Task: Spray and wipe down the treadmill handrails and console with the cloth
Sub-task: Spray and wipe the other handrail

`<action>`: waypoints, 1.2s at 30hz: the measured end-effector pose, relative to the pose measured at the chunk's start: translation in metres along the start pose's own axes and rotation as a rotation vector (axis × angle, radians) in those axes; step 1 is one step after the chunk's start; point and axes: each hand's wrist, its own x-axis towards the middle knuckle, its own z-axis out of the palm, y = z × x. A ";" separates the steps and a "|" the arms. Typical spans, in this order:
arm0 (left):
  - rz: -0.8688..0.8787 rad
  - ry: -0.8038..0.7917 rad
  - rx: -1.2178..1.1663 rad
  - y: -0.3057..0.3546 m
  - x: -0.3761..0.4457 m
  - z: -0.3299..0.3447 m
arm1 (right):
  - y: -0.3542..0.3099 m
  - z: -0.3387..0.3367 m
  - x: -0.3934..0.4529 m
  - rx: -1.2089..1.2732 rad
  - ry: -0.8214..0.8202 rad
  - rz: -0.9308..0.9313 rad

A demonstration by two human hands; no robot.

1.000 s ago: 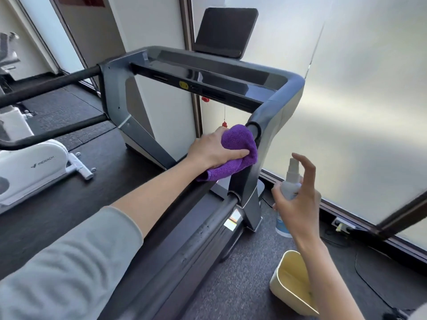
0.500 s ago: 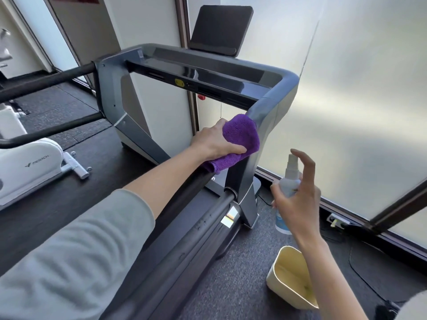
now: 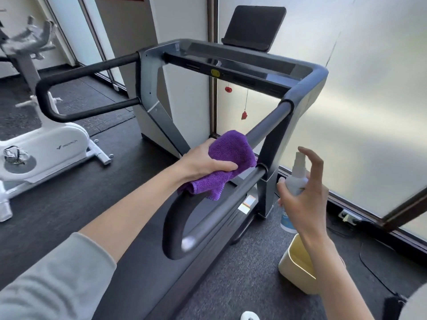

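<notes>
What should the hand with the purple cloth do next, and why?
Probably slide the purple cloth on down the right handrail toward its curved end. The left hand grips it around the upper bar, and the loop below looks unwiped. The right hand holds the spray bottle ready.

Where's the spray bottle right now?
The spray bottle is on the right of the head view, held upright in the right hand, just right of the treadmill's right handrail and above the yellow bin.
</notes>
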 end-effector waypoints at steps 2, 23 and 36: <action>-0.004 0.000 -0.061 -0.012 -0.024 -0.006 | -0.008 0.005 -0.020 -0.001 -0.003 -0.008; 0.136 0.619 -0.018 -0.069 -0.126 0.028 | -0.041 0.015 -0.101 0.017 -0.058 -0.030; 0.168 0.695 0.140 -0.055 -0.113 0.023 | -0.045 0.036 -0.110 0.043 -0.165 -0.059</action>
